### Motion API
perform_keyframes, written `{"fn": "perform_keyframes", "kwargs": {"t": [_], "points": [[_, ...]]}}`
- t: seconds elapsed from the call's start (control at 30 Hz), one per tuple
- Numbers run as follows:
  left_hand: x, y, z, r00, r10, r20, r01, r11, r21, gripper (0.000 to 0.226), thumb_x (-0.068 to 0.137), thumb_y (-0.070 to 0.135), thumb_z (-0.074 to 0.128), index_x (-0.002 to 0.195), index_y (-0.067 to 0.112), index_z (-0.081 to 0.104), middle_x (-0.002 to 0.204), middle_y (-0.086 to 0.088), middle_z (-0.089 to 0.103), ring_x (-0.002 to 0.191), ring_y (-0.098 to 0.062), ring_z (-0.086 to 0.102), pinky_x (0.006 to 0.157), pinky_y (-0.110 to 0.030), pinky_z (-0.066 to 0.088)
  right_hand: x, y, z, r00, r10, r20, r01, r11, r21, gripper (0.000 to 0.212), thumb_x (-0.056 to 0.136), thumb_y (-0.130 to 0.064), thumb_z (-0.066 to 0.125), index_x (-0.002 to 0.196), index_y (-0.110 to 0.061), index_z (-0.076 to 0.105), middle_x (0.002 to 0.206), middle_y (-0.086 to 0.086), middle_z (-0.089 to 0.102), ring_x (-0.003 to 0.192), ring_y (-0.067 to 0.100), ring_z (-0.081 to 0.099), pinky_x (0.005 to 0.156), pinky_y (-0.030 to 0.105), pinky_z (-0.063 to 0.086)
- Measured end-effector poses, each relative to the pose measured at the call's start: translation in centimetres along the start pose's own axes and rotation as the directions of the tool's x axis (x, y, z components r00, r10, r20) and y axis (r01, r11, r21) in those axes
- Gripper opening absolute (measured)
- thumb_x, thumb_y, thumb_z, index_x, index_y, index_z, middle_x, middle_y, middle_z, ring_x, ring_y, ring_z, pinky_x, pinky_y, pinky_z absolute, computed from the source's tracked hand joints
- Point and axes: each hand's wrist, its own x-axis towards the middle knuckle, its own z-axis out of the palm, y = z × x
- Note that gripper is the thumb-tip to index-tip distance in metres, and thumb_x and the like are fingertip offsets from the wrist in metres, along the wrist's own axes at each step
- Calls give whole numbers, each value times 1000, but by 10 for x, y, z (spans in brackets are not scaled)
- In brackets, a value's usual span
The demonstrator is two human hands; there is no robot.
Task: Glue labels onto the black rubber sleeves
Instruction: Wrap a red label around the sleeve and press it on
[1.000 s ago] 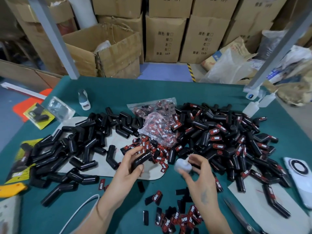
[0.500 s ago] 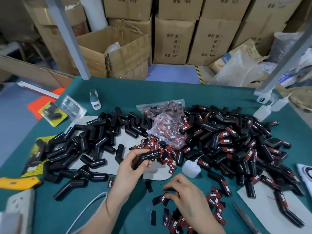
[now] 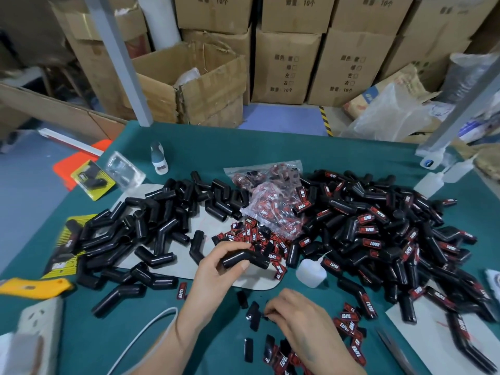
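With the glue bottle [image 3: 309, 272] now set down on the table [image 3: 338, 152], the right hand [image 3: 295, 324] pinches a face-down label [image 3: 254, 315], while the left hand [image 3: 216, 269] grips a bare bent sleeve [image 3: 244, 257] above the mat, awaiting application.

"TAPER" in white on red-and-black labels [image 3: 349, 322], loose on the table [image 3: 351, 155] just right of the right hand [image 3: 297, 328]. Same word on one label [image 3: 182, 290] left of the left hand [image 3: 216, 269], and on labelled sleeves [image 3: 374, 243] heaped beyond the right hand. "10个" and Chinese checkbox lines printed on cardboard boxes [image 3: 286, 69] far beyond both hands.
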Motion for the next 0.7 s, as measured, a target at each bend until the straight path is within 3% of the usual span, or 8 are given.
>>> {"fn": "perform_keyframes", "kwargs": {"t": [0.1,0.23,0.37,0.5,0.57,0.7], "points": [[0,1,0,1000,2,-8,-3,1000,-22,45,96,-1,73,121,37,74,125,5,73,119,-13,67,99,-20,50,2,-3,5,999,-12,-37,12,1000,-5,27,109,-39,45,127,-31,65,121,-12,51,119,8,51,89,31,51],[2,-1,-1,997,-14,-76,9,998,-63,41,91,3,79,113,37,71,117,7,72,114,-12,67,97,-21,52,0,-2,3,997,-11,-73,25,979,201,11,104,-29,59,113,-34,64,115,-23,47,101,0,55,83,22,49],[4,-2,-3,995,-37,-92,25,992,-125,28,88,13,79,107,32,73,106,-3,75,96,-23,73,86,-24,56,-1,3,-1,993,59,-103,-6,892,452,27,99,-17,69,105,-43,65,106,-21,62,91,4,62,76,13,44],[4,-3,-4,996,-32,-81,20,989,-149,26,89,17,77,112,31,75,106,-5,75,96,-23,73,90,-29,58,-2,-3,-2,992,59,-108,19,794,607,38,96,-10,74,105,-47,77,100,-12,60,94,15,65,80,15,47],[4,-5,-5,997,-27,-71,17,989,-146,25,91,20,75,115,29,74,111,-6,75,102,-25,73,96,-36,58,-3,-7,-5,991,82,-110,23,696,718,36,96,-8,74,105,-41,81,100,-10,60,98,17,67,85,19,51],[3,-7,-5,997,9,-72,-23,981,-191,25,95,28,73,119,23,69,122,-13,71,120,-34,68,107,-46,53,-2,-21,-12,979,164,-122,54,365,929,20,92,-1,72,105,-16,72,108,8,74,109,29,69,97,37,57]]}}
